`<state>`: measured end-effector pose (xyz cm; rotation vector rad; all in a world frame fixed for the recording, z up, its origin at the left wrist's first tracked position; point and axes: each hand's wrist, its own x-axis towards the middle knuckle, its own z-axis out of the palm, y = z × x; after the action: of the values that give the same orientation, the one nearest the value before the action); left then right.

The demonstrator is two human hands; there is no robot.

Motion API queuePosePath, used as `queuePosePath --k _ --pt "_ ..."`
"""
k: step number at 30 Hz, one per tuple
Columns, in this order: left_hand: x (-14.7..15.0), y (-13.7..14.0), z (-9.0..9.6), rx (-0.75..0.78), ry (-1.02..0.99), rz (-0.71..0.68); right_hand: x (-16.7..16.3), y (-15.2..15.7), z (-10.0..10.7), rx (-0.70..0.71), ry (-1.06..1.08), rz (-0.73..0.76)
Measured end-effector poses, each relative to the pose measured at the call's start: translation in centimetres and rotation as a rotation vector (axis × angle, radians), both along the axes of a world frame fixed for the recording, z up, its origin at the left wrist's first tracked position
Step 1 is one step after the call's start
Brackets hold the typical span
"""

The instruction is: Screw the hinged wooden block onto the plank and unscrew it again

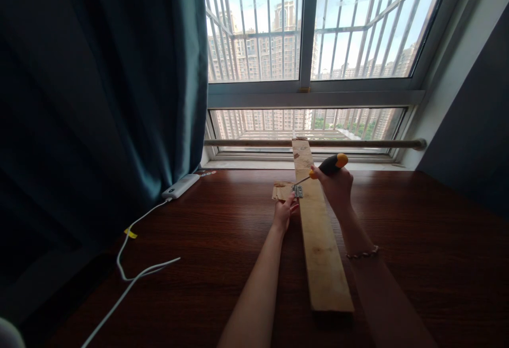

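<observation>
Since the right hand [337, 186] grips the screwdriver [332, 164] aslant, slipping could jab the left hand [283, 213], grip unclear, at seven o'clock from the hinge [298, 191].

Barred window [309, 24], bright daylight; dark blue curtain [151, 72] left

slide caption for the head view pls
Right hand holds a screwdriver at a metal hinge, left hand close by.

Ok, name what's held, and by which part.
Right hand: black-and-orange screwdriver, by the handle. Left hand: at the silver metal hinge; hold unclear.
</observation>
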<state>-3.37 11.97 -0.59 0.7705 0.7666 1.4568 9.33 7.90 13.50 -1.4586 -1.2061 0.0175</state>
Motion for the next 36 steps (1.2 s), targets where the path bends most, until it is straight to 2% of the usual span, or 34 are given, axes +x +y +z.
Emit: queuePosePath --k 3,6,14,21,25,30,36 --pt "0.0 0.0 0.0 0.006 -0.001 0.001 -0.1 -0.1 0.0 0.0 -0.031 -0.032" --pt "0.1 0.0 0.0 0.004 -0.006 0.01 -0.2 -0.3 0.2 -0.02 -0.025 0.002" --pt "0.0 0.0 0.0 0.009 0.004 0.005 -0.2 -0.4 0.6 -0.079 0.042 0.183" --pt "0.0 0.0 0.0 0.011 0.022 0.002 0.3 1.0 -0.6 0.016 0.185 0.357" --pt "0.0 -0.1 0.2 0.015 0.026 -0.003 0.4 1.0 -0.5 0.024 0.25 0.476" --pt "0.0 -0.3 0.5 0.008 0.016 0.003 0.3 1.0 -0.2 0.123 0.257 0.432" --pt "0.0 -0.3 0.5 0.018 0.014 0.0 -0.2 1.6 -1.1 0.14 0.231 0.428"
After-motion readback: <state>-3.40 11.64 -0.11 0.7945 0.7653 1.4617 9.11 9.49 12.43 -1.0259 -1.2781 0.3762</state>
